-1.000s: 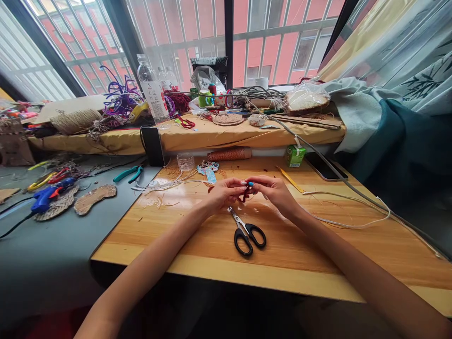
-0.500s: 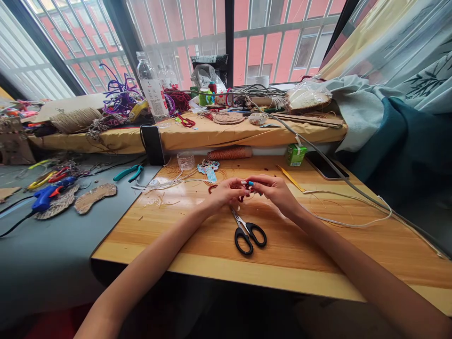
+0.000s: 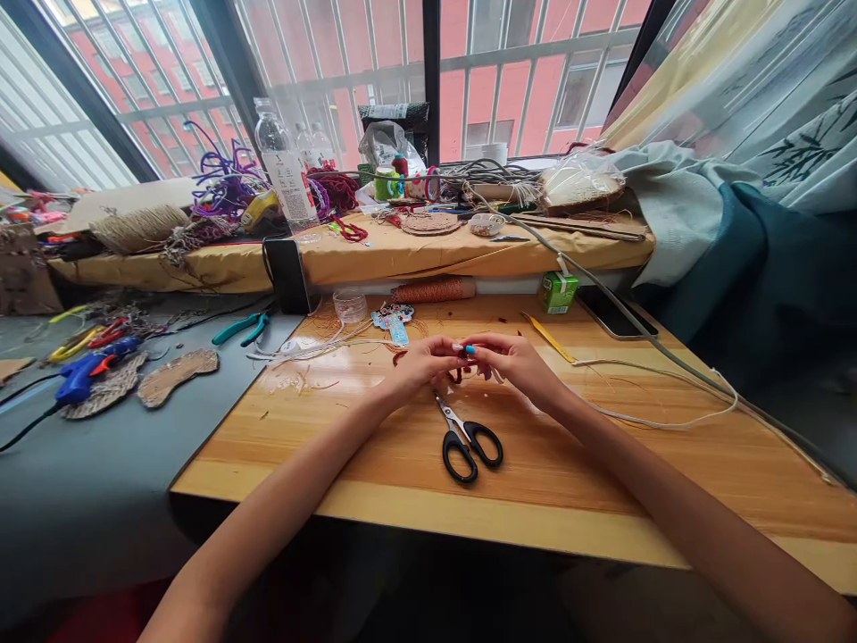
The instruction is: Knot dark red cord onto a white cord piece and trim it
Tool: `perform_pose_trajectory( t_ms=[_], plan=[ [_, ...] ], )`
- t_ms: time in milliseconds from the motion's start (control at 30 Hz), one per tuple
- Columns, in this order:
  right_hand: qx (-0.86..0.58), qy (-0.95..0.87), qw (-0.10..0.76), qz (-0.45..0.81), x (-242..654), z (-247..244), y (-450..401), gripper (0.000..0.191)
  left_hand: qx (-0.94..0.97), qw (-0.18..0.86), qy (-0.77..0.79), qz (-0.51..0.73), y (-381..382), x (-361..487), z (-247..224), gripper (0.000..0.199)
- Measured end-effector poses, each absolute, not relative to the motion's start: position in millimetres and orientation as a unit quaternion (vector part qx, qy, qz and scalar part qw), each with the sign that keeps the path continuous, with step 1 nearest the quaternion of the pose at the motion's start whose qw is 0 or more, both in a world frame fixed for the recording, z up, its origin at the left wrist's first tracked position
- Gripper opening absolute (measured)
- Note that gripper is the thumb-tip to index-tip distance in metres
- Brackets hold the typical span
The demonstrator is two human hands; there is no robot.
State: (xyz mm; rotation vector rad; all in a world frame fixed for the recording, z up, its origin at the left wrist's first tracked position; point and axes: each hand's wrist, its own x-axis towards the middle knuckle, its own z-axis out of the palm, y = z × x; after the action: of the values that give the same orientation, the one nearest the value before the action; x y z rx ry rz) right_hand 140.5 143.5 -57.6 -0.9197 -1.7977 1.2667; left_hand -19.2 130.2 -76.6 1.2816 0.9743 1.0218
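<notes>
Fingertips of both hands meet above the wooden table point(image 3: 375, 464). My left hand point(image 3: 428, 363) pinches a small dark red cord piece point(image 3: 456, 376), part of which hangs below the fingers. From the other side my right hand point(image 3: 507, 359) closes on the same red piece, its blue-nailed finger against it. The fingers cover most of the piece. Just below the hands lie black-handled scissors point(image 3: 463, 438), tips pointing up toward the left hand. A blue patterned card point(image 3: 395, 321) rests behind the left hand.
Behind are a clear round container point(image 3: 350, 305), an orange thread spool point(image 3: 434, 290), a green box point(image 3: 558, 292) and a phone point(image 3: 616, 313). A yellow tool point(image 3: 550, 338) and white cord lie right. Teal pliers point(image 3: 242, 329) and a blue glue gun point(image 3: 87, 373) are left.
The fingers of my right hand have shifted slightly around the red piece, and the lower fingers are more spread. The whole view has moved a little.
</notes>
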Motion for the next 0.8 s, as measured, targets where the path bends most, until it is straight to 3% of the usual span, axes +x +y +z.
perform_pose_trajectory(
  t_ms=[300,800],
  plan=[
    [-0.347,-0.648,0.387,0.556,140.6,-62.4,148.8,0.022,0.496,0.634,0.394,0.443,131.8,-20.9,-77.7,0.029],
    [-0.363,-0.576,0.39,0.62,140.2,-64.7,150.1,0.022,0.54,0.567,0.432,0.448,130.5,-16.6,-80.3,0.028]
  ],
)
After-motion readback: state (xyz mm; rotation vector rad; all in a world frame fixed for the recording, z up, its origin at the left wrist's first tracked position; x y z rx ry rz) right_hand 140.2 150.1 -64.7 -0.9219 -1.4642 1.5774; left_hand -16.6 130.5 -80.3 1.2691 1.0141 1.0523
